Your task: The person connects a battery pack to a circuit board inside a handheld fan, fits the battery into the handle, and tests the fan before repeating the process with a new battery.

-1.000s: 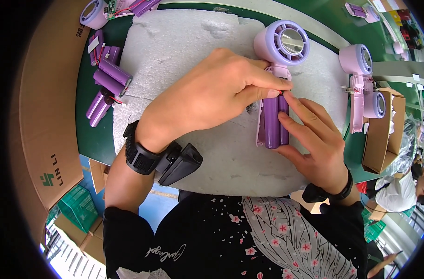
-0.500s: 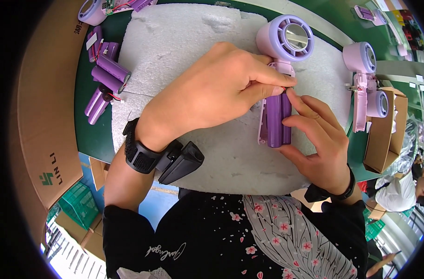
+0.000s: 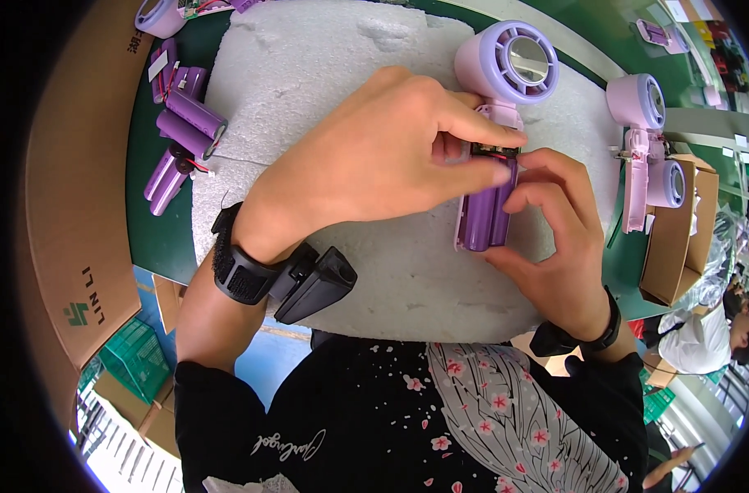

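Observation:
An opened pastel handheld fan [image 3: 496, 67] lies on the foam slab, its round head away from me. In its handle sits a purple battery pack [image 3: 483, 218] of two cells side by side. My left hand [image 3: 383, 152] reaches across from the left; its index finger rests by a small circuit board [image 3: 491, 150] at the handle's top, its thumb over the cells' upper end. My right hand [image 3: 562, 246] grips the handle from the right, fingertips along the pack's side and thumb at its lower end. My left palm hides part of the handle's left side.
The white foam slab [image 3: 309, 49] covers much of the green table. Several purple battery packs [image 3: 192, 122] lie at its left edge. Further fans [image 3: 635, 103] stand at the right, beside a cardboard box [image 3: 679, 238]. A tall carton [image 3: 70, 189] borders the left.
My left thumb and index finger have parted, showing the circuit board between them. My right fingers have drawn back slightly, and the pack's lower end sits a little higher in the picture.

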A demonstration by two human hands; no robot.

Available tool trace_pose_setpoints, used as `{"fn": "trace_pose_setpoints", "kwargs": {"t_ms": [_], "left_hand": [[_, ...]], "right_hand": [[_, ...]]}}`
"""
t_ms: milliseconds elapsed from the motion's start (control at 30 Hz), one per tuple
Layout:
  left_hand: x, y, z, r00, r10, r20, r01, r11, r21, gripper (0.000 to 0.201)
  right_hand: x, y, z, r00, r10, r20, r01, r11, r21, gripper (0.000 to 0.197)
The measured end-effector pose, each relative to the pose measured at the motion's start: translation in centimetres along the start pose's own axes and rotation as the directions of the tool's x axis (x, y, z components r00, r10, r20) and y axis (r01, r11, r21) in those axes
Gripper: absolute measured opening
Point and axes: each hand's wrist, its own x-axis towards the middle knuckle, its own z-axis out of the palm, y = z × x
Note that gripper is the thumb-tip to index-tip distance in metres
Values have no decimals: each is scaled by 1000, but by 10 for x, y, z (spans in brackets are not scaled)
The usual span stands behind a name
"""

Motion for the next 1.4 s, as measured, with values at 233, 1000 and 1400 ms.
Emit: {"fn": "trace_pose_setpoints", "kwargs": {"t_ms": [233,1000,1400], "left_hand": [[1,5,1,993,-115,22,116,992,-50,44],[3,-9,12,1000,-30,-4,29,993,-118,45],[7,-13,20,1000,-12,-4,11,980,-199,41]], "right_hand": [[13,3,-10,995,-37,89,35,999,21,57],[30,15,2,978,-183,-102,173,980,-94,11],[16,-5,-22,966,-206,154,235,952,-198,39]]}}
